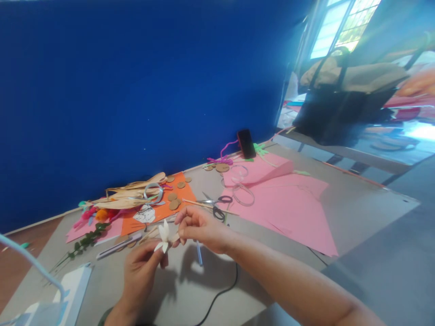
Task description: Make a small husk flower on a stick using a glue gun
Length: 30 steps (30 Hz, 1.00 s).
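Observation:
My left hand (143, 264) is closed in a pinch on a white flower (163, 233) with pointed petals, held above the grey table. Just to its right, my right hand (201, 227) pinches a small pale beige piece (174, 238), close against the flower. Whether that piece is joined to the flower I cannot tell. Below the right hand lies a light blue stick-like tool (199, 253), its upper end hidden. Scissors with dark handles (218, 213) lie beyond the right hand, beside a thin wooden stick (210, 207).
Dried corn husks (136, 190), orange paper (131, 219), cardboard discs (173, 201), and a green leafy sprig (86, 240) lie behind and left. Pink paper (282, 203) and a phone (246, 144) are right. A power strip (73, 290) and black cable (224, 292) lie in front. The blue wall (152, 90) bounds the back.

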Each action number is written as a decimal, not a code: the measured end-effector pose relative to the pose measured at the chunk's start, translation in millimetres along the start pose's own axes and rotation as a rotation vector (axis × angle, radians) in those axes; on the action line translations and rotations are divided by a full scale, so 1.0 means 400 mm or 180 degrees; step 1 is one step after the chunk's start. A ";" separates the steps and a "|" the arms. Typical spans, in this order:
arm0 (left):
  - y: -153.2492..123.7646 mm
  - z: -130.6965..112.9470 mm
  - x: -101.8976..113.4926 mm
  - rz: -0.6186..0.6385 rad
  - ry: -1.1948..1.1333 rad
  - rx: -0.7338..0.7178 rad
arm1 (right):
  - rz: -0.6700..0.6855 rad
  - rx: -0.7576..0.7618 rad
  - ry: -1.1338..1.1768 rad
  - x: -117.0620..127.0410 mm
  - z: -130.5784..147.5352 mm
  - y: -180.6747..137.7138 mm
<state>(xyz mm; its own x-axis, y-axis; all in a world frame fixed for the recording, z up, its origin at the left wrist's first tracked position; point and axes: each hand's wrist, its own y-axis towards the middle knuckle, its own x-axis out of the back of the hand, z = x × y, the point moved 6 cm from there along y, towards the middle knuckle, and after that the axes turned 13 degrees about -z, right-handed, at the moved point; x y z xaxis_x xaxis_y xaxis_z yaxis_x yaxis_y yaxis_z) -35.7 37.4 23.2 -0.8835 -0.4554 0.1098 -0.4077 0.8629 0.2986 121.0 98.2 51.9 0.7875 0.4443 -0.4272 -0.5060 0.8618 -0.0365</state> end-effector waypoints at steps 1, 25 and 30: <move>0.000 0.000 -0.001 0.0003 0.0014 -0.0007 | -0.0039 0.0009 -0.0013 0.002 0.001 0.002; -0.006 -0.001 0.007 0.0174 0.0252 -0.0641 | -0.0235 0.0222 -0.0413 0.013 0.011 0.005; -0.005 -0.021 0.003 0.0195 0.0272 -0.0907 | -0.0048 0.0213 -0.0492 0.012 0.004 0.005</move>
<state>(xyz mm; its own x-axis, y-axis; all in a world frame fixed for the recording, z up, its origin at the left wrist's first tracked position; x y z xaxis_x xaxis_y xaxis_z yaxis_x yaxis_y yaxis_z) -33.9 33.4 30.5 -0.8768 -0.4317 0.2116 -0.2624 0.7985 0.5417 124.4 102.3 51.4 0.8422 0.4590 -0.2829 -0.4732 0.8807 0.0205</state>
